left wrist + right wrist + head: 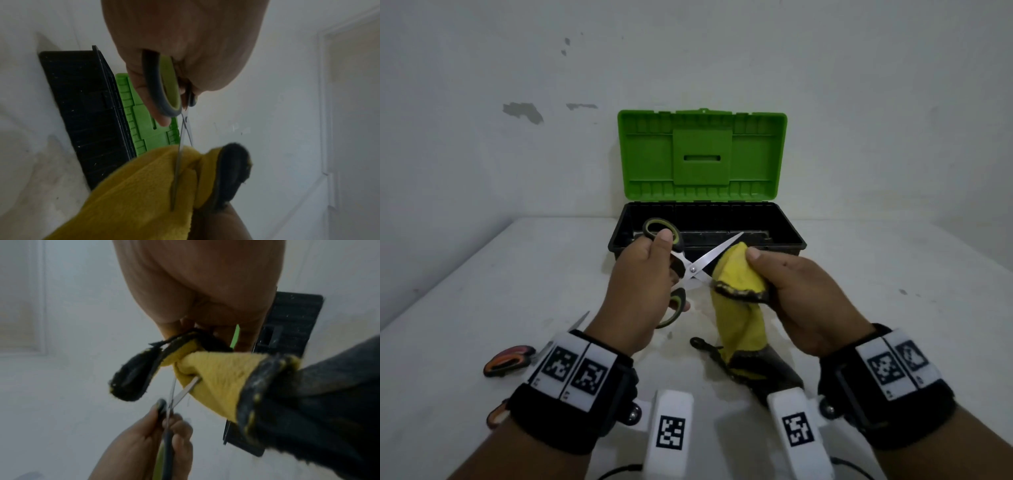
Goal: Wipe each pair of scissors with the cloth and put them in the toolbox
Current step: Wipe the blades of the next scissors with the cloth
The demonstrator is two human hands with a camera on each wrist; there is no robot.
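Head view shows the left hand (640,284) gripping the spread scissors (690,265) before the toolbox (707,236), the right hand (801,291) pinching the cloth (738,274) round a blade; wiping should run outward to the tip, fingers behind the edge.

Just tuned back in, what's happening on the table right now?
The left hand holds a pair of green-handled scissors open by the handles, above the table. The right hand grips a yellow cloth wrapped around one blade, wiping it. The toolbox sits behind with its green lid up. An orange-handled pair lies on the table by the left wrist, not yet put away.
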